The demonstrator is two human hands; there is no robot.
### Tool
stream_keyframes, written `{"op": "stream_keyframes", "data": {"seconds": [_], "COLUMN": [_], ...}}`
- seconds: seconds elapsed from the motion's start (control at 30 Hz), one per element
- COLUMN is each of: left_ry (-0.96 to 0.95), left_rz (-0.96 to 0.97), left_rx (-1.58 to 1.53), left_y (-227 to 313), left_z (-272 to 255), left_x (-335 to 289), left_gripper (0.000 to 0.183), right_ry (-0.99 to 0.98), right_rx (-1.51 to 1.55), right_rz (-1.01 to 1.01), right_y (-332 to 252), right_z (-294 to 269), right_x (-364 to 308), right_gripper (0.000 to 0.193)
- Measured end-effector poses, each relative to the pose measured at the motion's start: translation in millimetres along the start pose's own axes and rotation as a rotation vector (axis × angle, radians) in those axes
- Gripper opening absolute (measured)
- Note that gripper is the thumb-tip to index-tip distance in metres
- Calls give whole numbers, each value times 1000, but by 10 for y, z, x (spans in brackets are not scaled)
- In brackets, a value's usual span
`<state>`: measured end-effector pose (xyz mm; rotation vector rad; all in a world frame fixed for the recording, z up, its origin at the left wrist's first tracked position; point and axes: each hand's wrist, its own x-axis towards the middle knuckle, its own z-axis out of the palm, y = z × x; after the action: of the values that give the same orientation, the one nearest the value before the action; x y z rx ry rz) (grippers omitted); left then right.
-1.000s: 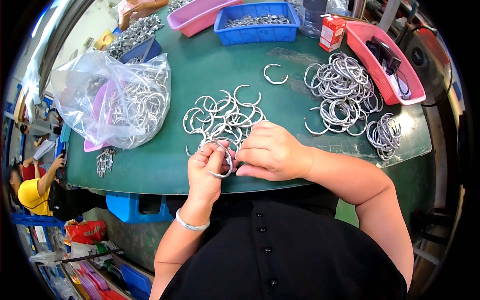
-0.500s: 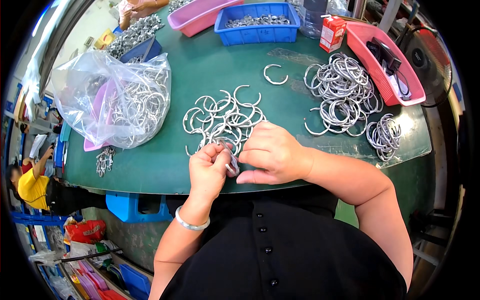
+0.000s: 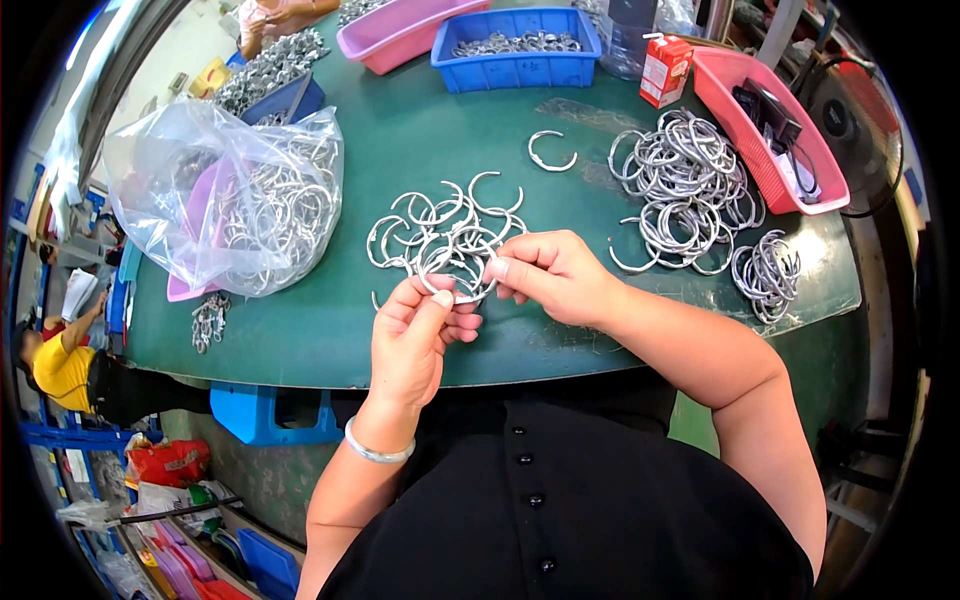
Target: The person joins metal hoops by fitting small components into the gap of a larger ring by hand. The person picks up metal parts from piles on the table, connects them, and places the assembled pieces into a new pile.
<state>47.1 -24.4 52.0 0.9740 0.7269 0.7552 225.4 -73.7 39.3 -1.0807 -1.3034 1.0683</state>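
Observation:
Between my two hands is an open silver bangle [image 3: 463, 299], held over the near side of a loose pile of similar bangles [image 3: 440, 212]. My left hand [image 3: 416, 325] pinches its lower left part between thumb and fingers. On its right side, my right hand [image 3: 550, 277] grips the bangle with thumb and bent fingers. The fingertips and the pile behind partly hide its outline. A single C-shaped bangle [image 3: 552, 151] lies apart, beyond my right hand. Farther right is a larger heap of bangles [image 3: 685, 170], with a tight bundle of them [image 3: 767, 275] near the table's right edge.
On the green table [image 3: 420, 125], a clear plastic bag [image 3: 150, 190] of bangles stands left. Small metal parts [image 3: 210, 322] lie below it. A blue bin [image 3: 515, 72], pink bin [image 3: 400, 38], red carton [image 3: 665, 70] and pink basket [image 3: 780, 130] line the far side. Other people are at left.
My right hand has opened out from its curled position and shifted up to grip the bangle's right side. The bangle, edge-on before, now faces up as a ring between both hands.

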Motion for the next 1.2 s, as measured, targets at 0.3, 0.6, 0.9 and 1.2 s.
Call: {"op": "stream_keyframes", "data": {"seconds": [0.3,0.6,0.9,1.2], "left_ry": [-15,-5,-43,-35], "left_rz": [-44,-116,-149,-143], "left_rx": [-4,-75,-168,-170], "left_y": [65,88,106,115], "left_z": [8,-6,-42,-45], "left_x": [-29,-30,-12,-41], "left_gripper": [10,11,9,9], "right_ry": [-37,-36,-49,-39], "right_rx": [110,138,118,92], "right_rz": [188,183,194,196], "right_y": [-6,17,0,-19], "right_z": [-21,-15,-18,-6], "right_x": [27,10,30,16], "right_gripper": [23,25,26,26]}}
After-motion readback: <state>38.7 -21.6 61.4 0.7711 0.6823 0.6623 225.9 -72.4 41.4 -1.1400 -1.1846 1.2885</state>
